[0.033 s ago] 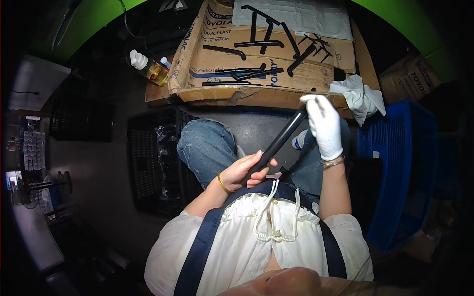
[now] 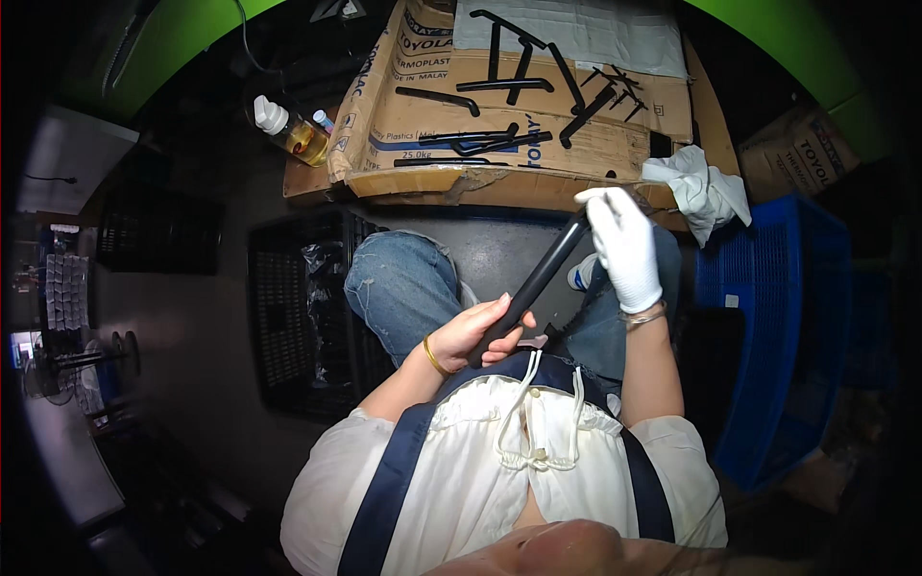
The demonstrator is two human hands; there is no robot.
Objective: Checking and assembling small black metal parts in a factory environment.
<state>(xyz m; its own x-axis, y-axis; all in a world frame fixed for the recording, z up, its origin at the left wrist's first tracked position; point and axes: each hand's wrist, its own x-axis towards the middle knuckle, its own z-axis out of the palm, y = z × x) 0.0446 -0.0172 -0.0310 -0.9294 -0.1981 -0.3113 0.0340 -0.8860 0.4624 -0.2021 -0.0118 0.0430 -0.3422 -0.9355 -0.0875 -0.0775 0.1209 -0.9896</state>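
Note:
A smooth black tube (image 2: pixel 545 276) slants from my lap up toward the cardboard. My bare left hand (image 2: pixel 473 336) is wrapped around its lower part. At the tube's upper end, my right hand (image 2: pixel 622 248), in a white glove, has its fingers pinched together against the tip. Whether a small piece sits between those fingertips is hidden. Beyond the hands, several black bent bars (image 2: pixel 437 99) lie scattered on a flattened cardboard box (image 2: pixel 615 144). Thin black rods (image 2: pixel 615 84) are grouped at its right.
A crumpled white cloth (image 2: pixel 699 192) hangs over the cardboard's right corner. Left of the cardboard stands a bottle of yellow liquid (image 2: pixel 305 142). Black crates (image 2: pixel 274 336) flank my left knee, and a blue crate (image 2: pixel 768 355) stands at my right.
My right hand and the tube's upper end have shifted slightly to the left. My left hand keeps its grip in nearly the same place.

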